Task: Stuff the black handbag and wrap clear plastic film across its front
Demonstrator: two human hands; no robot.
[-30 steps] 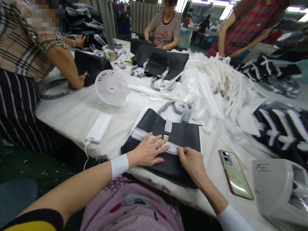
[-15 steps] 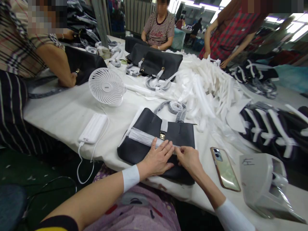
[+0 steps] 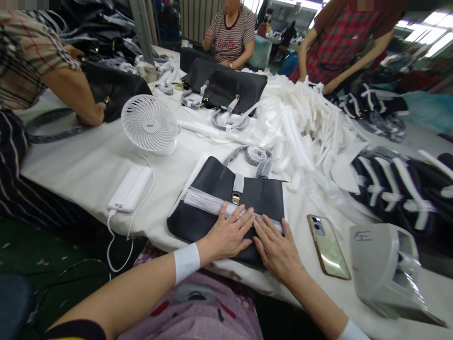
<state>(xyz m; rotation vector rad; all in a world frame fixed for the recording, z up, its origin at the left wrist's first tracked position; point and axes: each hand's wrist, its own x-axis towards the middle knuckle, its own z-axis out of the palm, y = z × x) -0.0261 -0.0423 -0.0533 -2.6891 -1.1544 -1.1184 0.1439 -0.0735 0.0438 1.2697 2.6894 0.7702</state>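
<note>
Head view: a flat black leather handbag with a gold clasp (image 3: 226,198) is seen lying on the white-covered worktop (image 3: 88,165), close to its near edge. A crinkly clear plastic strip (image 3: 205,202) is laid across the bag. The left hand (image 3: 228,233) and the right hand (image 3: 278,248) are spread wide and pressed flat on bag and strip; nothing is gripped. The bag looks soft, bendy and light, and is best held by its side edges. A small white fan (image 3: 149,123), a white power bank (image 3: 130,188) and a phone (image 3: 328,245) are nearby.
</note>
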